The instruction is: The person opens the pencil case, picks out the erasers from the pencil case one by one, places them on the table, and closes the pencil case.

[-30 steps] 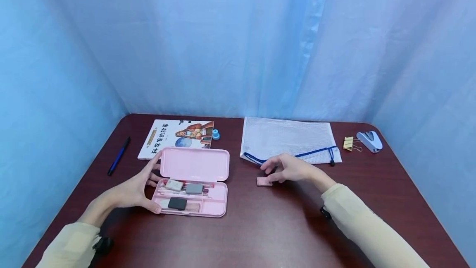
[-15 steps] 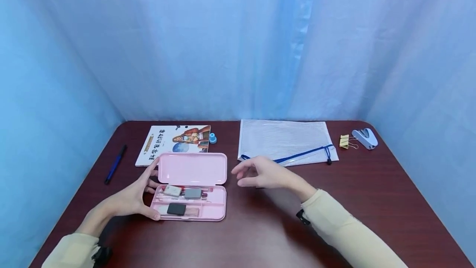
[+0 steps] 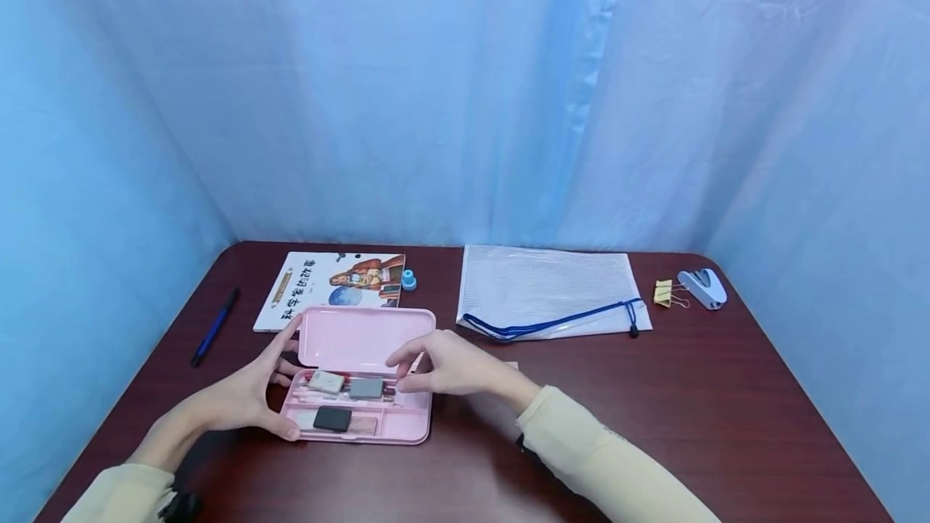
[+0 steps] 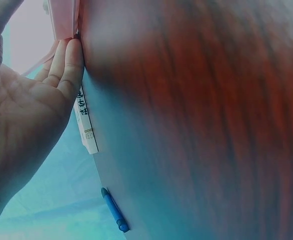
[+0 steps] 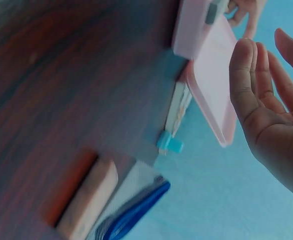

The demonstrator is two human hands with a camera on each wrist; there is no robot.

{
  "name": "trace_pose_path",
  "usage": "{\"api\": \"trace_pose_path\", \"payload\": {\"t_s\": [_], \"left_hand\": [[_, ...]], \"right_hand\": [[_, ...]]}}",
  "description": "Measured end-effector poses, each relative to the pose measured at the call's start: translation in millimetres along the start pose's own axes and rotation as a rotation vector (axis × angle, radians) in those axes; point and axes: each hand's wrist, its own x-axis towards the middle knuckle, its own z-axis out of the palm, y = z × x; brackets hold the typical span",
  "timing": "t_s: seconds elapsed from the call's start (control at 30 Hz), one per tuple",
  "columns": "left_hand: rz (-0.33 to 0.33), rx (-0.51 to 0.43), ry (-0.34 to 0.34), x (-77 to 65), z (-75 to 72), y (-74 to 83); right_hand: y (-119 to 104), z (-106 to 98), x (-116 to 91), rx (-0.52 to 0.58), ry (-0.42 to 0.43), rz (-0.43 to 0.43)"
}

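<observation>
A pink pencil case (image 3: 407, 424) lies open on the table, its lid tipped back. Inside are a white block (image 3: 325, 382), a grey block (image 3: 366, 388) and a black block (image 3: 332, 418), like erasers, with several slim pens around them. My left hand (image 3: 247, 394) grips the case's left end, thumb at the front corner and fingers along the lid side. My right hand (image 3: 454, 361) hovers over the right part of the case, fingers bent and nothing between them in the right wrist view. A pinkish eraser (image 5: 89, 200) lies on the table, mostly hidden behind the right wrist in the head view.
A booklet (image 3: 291, 293) lies behind the case with a light blue cap-like piece (image 3: 409, 280) beside it. A blue pen (image 3: 215, 328) is at the left. A white mesh pouch (image 3: 545, 289), a yellow binder clip (image 3: 664, 294) and a pale blue stapler (image 3: 702, 289) lie along the back right.
My right hand has left the pinkish eraser on the table and moved left over the pencil case. The left hand stays at the case's left end. The head view has shifted slightly.
</observation>
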Motion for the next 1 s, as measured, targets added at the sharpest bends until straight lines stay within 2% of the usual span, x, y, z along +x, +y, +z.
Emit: {"api": "trace_pose_path", "payload": {"t_s": [0.2,0.43,0.73,1.0], "left_hand": [[0.003,0.024,0.0,-1.4,-0.6,0.4],[-0.007,0.02,0.004,-0.2,-0.4,-1.8],[-0.015,0.001,-0.006,-0.4,-0.2,-0.5],[-0.006,0.008,0.001,0.1,0.5,-2.4]], "right_hand": [[0,16,15,0.04,-0.027,0.037],[1,28,24,-0.041,-0.038,0.062],[0,33,26,-0.167,0.015,0.099],[2,35,29,-0.176,0.055,0.131]]}}
